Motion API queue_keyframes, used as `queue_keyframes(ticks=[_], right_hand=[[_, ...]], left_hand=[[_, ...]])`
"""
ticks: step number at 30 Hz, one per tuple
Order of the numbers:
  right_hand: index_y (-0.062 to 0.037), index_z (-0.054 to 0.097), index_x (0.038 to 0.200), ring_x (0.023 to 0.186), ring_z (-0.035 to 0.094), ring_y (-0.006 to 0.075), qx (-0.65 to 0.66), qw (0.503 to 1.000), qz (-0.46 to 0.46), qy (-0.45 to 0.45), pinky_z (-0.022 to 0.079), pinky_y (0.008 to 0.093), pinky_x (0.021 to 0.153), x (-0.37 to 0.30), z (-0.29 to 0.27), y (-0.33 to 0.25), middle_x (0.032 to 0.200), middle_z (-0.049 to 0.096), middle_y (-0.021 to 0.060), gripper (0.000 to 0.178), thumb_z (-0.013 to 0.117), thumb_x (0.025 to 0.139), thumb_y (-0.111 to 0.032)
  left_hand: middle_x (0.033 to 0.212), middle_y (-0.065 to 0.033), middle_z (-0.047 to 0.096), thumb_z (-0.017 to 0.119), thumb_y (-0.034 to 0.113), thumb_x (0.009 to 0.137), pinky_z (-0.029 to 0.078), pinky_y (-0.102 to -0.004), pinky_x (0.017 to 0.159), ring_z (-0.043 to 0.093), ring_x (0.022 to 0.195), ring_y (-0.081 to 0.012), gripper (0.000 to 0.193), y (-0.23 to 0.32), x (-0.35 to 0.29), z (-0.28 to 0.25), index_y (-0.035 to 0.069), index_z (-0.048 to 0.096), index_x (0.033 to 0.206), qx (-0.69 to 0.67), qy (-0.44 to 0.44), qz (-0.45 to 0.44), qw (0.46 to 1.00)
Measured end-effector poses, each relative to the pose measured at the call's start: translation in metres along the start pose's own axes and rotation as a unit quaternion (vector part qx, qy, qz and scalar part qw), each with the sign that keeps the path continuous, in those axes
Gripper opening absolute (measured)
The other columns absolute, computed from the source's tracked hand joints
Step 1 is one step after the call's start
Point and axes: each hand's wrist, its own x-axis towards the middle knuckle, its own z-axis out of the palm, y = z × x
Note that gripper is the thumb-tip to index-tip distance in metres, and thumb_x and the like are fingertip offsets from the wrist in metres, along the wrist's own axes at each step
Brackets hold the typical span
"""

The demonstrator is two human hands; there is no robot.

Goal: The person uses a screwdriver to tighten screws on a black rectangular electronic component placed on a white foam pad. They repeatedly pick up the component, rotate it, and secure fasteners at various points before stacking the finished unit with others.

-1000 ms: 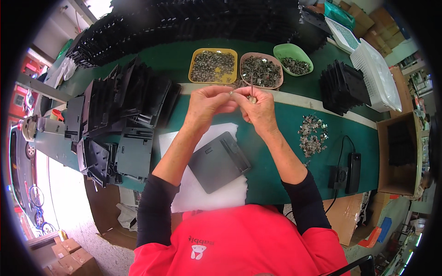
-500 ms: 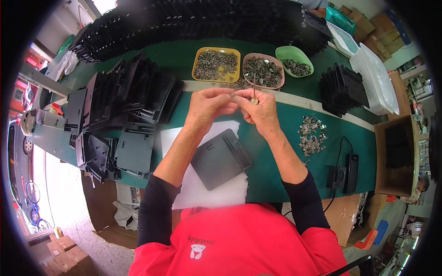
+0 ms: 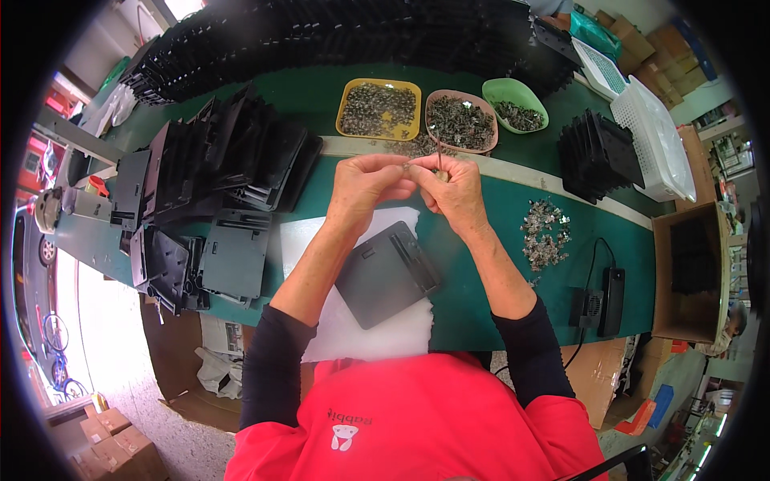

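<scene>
My left hand (image 3: pixel 362 186) and my right hand (image 3: pixel 455 192) meet at the fingertips above the far part of the green table. The left thumb and fingers pinch a small metal piece (image 3: pixel 406 167), too small to make out well, and the right fingertips touch it. My right hand is also closed round a thin rod-like tool (image 3: pixel 439 151), its slim shaft pointing up and away; most of its grip is hidden. Below the hands, a flat dark grey plastic panel (image 3: pixel 381 284) with a slotted edge lies tilted on a white foam sheet (image 3: pixel 321 345).
Yellow (image 3: pixel 340 120), pink (image 3: pixel 429 128) and green (image 3: pixel 543 112) trays of small metal parts stand beyond my hands. Loose metal clips (image 3: pixel 545 232) lie right, near a black adapter (image 3: pixel 612 301). Black panels (image 3: pixel 233 160) are stacked left, more (image 3: pixel 597 156) right and along the back.
The tool's shaft has tipped slightly to the left. My hands stay together in nearly the same place, and the panel has not visibly moved on the foam.
</scene>
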Motion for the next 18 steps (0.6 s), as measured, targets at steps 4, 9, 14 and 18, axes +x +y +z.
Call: queue_keyframes(ticks=[4, 9, 14, 18], right_hand=[[0.0013, 0.070, 0.089, 0.045, 0.046, 0.0024, -0.012, 0.999, -0.023, 0.021, 0.034, 0.0192, 0.039, 0.005, 0.003, 0.011, 0.057, 0.056, -0.0024, 0.013, 0.070, 0.088, -0.012], [0.0012, 0.072, 0.085, 0.065, 0.061, 0.0136, -0.144, 0.984, -0.055, 0.086, 0.050, 0.0307, 0.061, 0.012, 0.004, 0.022, 0.069, 0.068, 0.0087, 0.022, 0.072, 0.075, -0.018], [0.0018, 0.069, 0.080, 0.057, 0.060, 0.0145, -0.096, 0.987, -0.034, 0.125, 0.048, 0.0304, 0.053, 0.019, 0.006, 0.039, 0.063, 0.064, 0.0072, 0.018, 0.070, 0.078, -0.016], [0.0009, 0.066, 0.080, 0.045, 0.051, 0.0091, 0.057, 0.992, 0.063, 0.097, 0.036, 0.0253, 0.040, 0.012, 0.001, 0.025, 0.059, 0.059, 0.0030, 0.014, 0.067, 0.082, -0.013]], left_hand=[[0.089, -0.0141, 0.072, 0.065, 0.005, 0.086, 0.059, -0.0257, 0.069, 0.071, 0.076, -0.0160, 0.023, -0.005, 0.000, 0.002, -0.008, 0.070, 0.104, 0.011, -0.001, 0.025, 1.000], [0.089, -0.0142, 0.072, 0.065, 0.007, 0.087, 0.059, -0.0260, 0.067, 0.071, 0.074, -0.0163, 0.024, -0.015, 0.000, 0.012, -0.009, 0.069, 0.105, 0.044, 0.046, 0.063, 0.996], [0.085, -0.0140, 0.071, 0.065, 0.007, 0.088, 0.059, -0.0262, 0.064, 0.071, 0.071, -0.0170, 0.019, -0.016, 0.015, 0.011, -0.008, 0.067, 0.100, 0.067, 0.070, 0.071, 0.993], [0.081, -0.0109, 0.070, 0.066, 0.007, 0.088, 0.058, -0.0256, 0.061, 0.070, 0.070, -0.0161, 0.014, -0.002, 0.045, 0.003, -0.005, 0.066, 0.095, 0.106, 0.106, 0.096, 0.984]])
